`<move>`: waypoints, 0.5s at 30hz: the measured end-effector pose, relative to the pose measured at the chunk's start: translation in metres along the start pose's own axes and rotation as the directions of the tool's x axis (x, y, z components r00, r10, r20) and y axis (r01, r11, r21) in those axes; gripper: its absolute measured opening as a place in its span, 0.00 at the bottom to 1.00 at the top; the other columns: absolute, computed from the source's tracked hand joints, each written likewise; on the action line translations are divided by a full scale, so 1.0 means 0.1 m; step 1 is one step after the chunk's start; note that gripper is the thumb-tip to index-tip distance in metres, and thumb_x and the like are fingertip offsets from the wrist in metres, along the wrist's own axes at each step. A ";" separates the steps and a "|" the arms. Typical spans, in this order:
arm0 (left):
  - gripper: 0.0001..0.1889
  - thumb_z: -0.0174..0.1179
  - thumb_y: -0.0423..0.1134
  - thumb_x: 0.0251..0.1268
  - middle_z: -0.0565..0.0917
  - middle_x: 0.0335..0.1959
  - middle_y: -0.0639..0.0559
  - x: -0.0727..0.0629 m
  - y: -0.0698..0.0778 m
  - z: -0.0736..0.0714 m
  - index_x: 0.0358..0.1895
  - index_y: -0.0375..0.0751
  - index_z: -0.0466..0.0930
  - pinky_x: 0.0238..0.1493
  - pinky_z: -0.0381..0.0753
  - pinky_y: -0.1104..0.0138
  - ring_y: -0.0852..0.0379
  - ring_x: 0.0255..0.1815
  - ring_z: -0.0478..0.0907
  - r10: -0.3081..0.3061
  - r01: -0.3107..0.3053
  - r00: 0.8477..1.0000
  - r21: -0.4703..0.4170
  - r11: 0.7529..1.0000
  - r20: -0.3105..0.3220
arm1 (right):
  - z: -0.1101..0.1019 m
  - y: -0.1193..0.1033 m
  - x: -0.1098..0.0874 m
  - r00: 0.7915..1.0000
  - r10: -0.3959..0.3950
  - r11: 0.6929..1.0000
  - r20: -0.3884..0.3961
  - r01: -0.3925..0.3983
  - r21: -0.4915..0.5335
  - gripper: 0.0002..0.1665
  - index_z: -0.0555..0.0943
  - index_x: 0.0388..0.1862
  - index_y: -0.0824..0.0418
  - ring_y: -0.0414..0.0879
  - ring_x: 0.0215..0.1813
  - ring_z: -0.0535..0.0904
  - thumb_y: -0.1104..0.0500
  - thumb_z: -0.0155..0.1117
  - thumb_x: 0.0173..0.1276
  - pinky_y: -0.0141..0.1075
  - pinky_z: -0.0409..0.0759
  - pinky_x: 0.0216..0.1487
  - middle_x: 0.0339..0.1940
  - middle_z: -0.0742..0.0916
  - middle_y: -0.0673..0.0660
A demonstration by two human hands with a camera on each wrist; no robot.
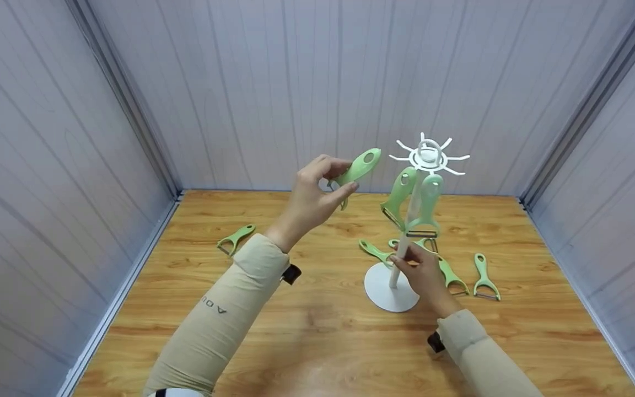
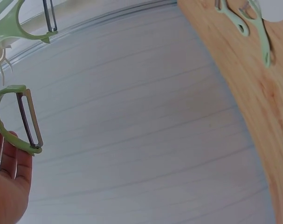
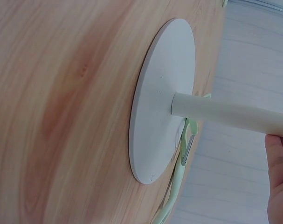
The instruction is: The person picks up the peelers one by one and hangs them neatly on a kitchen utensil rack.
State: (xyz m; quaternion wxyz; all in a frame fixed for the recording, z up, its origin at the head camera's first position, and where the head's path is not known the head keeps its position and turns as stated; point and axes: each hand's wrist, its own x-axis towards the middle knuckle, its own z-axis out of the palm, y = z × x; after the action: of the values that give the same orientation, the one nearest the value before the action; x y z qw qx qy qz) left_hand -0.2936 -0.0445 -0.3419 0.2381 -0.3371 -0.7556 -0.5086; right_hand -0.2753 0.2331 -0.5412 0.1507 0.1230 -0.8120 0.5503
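Observation:
My left hand [image 1: 317,187] pinches a green peeler [image 1: 359,167] in the air, its holed handle end tilted up toward the rack. In the left wrist view this peeler's blade [image 2: 30,119] faces away from the palm. The white rack [image 1: 428,158] has a ring of hooks atop a pole on a round base [image 1: 392,289]. Two green peelers hang from its hooks, one peeler [image 1: 400,193] on the left and another peeler [image 1: 429,204] at the front. My right hand [image 1: 423,273] grips the pole [image 3: 225,114] low down, above the base.
Several green peelers lie on the wooden table [image 1: 317,331]: one peeler [image 1: 236,238] at the left, one peeler [image 1: 483,275] at the right, others close around the base. Pale panel walls [image 1: 295,82] enclose the table at the back and sides.

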 end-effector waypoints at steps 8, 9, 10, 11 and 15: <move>0.17 0.75 0.35 0.70 0.88 0.48 0.41 0.07 0.07 0.07 0.57 0.32 0.87 0.54 0.85 0.62 0.49 0.48 0.84 -0.025 0.024 1.000 -0.081 0.996 -0.006 | 0.01 -0.02 0.00 1.000 0.001 1.000 -0.009 -0.001 -0.015 0.09 0.89 0.51 0.65 0.36 0.41 0.86 0.66 0.75 0.74 0.24 0.85 0.42 0.42 0.93 0.61; 0.17 0.75 0.35 0.71 0.88 0.48 0.41 0.08 0.07 0.08 0.57 0.32 0.87 0.54 0.86 0.60 0.49 0.48 0.84 -0.029 0.029 1.000 -0.086 0.996 -0.003 | 0.01 -0.02 -0.01 1.000 0.003 1.000 -0.012 -0.004 -0.018 0.09 0.89 0.51 0.66 0.35 0.41 0.86 0.66 0.74 0.74 0.24 0.85 0.42 0.42 0.93 0.61; 0.17 0.75 0.35 0.71 0.88 0.48 0.41 0.08 0.07 0.09 0.58 0.32 0.87 0.55 0.86 0.58 0.49 0.48 0.84 -0.034 0.034 0.999 -0.092 0.995 -0.001 | 0.01 -0.03 -0.01 1.000 0.007 1.000 -0.014 -0.007 -0.018 0.10 0.90 0.51 0.66 0.34 0.41 0.86 0.66 0.75 0.74 0.24 0.85 0.42 0.42 0.93 0.61; 0.17 0.74 0.35 0.71 0.88 0.48 0.41 0.09 0.07 0.10 0.58 0.32 0.87 0.55 0.86 0.57 0.49 0.49 0.84 -0.038 0.038 0.999 -0.098 0.994 0.003 | 0.01 -0.03 -0.01 1.000 0.011 1.000 -0.017 -0.012 -0.019 0.10 0.90 0.51 0.66 0.34 0.41 0.85 0.66 0.75 0.74 0.24 0.85 0.42 0.42 0.93 0.61; 0.17 0.74 0.35 0.71 0.87 0.49 0.39 0.10 0.06 0.14 0.58 0.31 0.87 0.56 0.86 0.54 0.41 0.49 0.84 -0.045 0.046 0.999 -0.133 0.990 0.011 | 0.01 -0.05 -0.01 0.999 0.032 0.999 -0.019 -0.032 -0.017 0.10 0.90 0.52 0.65 0.34 0.41 0.85 0.66 0.75 0.73 0.24 0.85 0.42 0.43 0.93 0.61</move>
State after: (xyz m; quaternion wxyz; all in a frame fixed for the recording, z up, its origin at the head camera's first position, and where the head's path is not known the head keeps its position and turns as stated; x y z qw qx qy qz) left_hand -0.2958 -0.0271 -0.3362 0.2006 -0.3370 -0.7284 -0.5618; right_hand -0.2725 0.2303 -0.5381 0.1507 0.1034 -0.8170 0.5469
